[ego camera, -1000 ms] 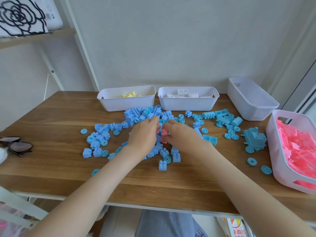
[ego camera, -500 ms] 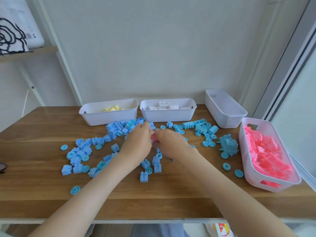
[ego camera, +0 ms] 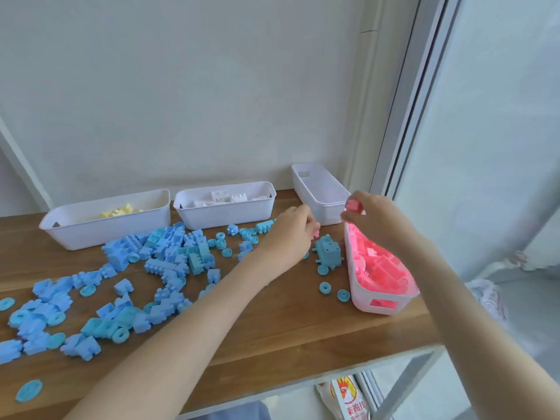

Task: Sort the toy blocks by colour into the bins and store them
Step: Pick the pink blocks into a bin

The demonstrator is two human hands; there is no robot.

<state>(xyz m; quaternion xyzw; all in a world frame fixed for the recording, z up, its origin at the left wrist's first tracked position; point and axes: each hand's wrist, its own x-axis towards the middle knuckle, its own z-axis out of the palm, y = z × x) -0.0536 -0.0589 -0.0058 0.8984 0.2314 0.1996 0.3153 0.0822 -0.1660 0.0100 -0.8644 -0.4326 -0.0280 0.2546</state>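
The wooden table [ego camera: 303, 331] bears scattered blue blocks [ego camera: 194, 259], three white bins [ego camera: 106, 230] — and a pink-filled bin [ego camera: 382, 305].

Blocks [ego camera: 178, 256] on table [ego camera: 272, 328] before bins [ego camera: 225, 212]

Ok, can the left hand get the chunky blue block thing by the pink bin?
Probably yes: the left hand sits right beside the blue block thing, nothing between, though it seems to pinch a small pink piece.

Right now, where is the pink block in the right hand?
Right of the head view: the right hand pinches the pink block above the pink bin's far end, near the empty white bin; the left hand pinches another pink piece beside it.
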